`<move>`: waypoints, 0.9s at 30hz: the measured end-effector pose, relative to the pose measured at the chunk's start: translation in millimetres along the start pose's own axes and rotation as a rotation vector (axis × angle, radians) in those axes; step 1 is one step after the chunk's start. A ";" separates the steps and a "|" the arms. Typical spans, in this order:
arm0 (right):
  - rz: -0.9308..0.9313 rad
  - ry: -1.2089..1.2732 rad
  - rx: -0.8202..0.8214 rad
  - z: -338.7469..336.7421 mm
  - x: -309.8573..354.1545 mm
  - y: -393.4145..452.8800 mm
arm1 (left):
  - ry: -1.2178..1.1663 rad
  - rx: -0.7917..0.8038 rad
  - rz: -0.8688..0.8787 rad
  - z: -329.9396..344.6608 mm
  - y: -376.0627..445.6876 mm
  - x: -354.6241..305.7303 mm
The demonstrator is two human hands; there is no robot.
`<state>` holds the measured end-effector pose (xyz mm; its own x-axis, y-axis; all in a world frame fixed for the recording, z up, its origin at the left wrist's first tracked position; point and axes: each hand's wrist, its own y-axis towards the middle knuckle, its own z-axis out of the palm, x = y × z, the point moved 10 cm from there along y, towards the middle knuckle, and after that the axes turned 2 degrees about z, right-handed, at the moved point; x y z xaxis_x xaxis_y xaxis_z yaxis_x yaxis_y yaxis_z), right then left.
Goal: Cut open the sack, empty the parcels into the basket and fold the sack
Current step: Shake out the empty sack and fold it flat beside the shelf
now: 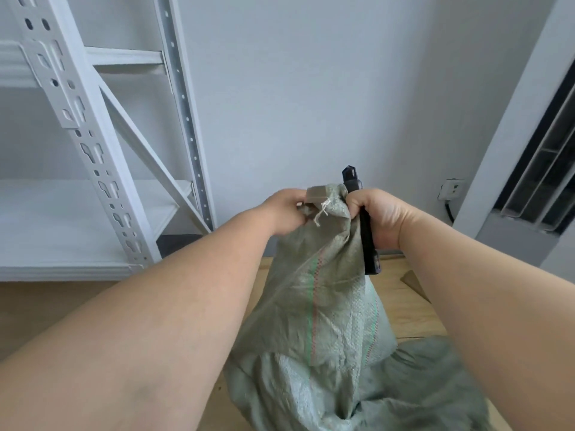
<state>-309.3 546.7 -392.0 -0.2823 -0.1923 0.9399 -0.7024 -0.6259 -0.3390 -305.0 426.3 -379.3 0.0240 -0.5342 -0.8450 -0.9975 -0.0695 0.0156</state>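
While green woven sack (314, 306) sits at 6 o'clock, left hand (284, 211) pinches its taped, stringed neck; right hand (381, 217) grips neck plus black cutter (364, 222). White shelving rack (93, 144) at 10 o'clock.

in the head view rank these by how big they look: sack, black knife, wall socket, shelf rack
1. shelf rack, though the frame cuts it off
2. sack, close behind; being nearer the camera enlarges it
3. knife, partly hidden by the right hand
4. wall socket, smallest, but also farthest away
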 end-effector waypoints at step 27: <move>-0.196 -0.192 -0.200 -1.2 -20.3 12.7 | -0.235 -0.572 -0.191 -75.5 -31.7 64.5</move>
<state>-313.3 543.6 -415.4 -0.0144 -0.2332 0.9723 -0.8507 -0.5081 -0.1345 -266.8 330.4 -393.9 0.1177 -0.2737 -0.9546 -0.7821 -0.6179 0.0808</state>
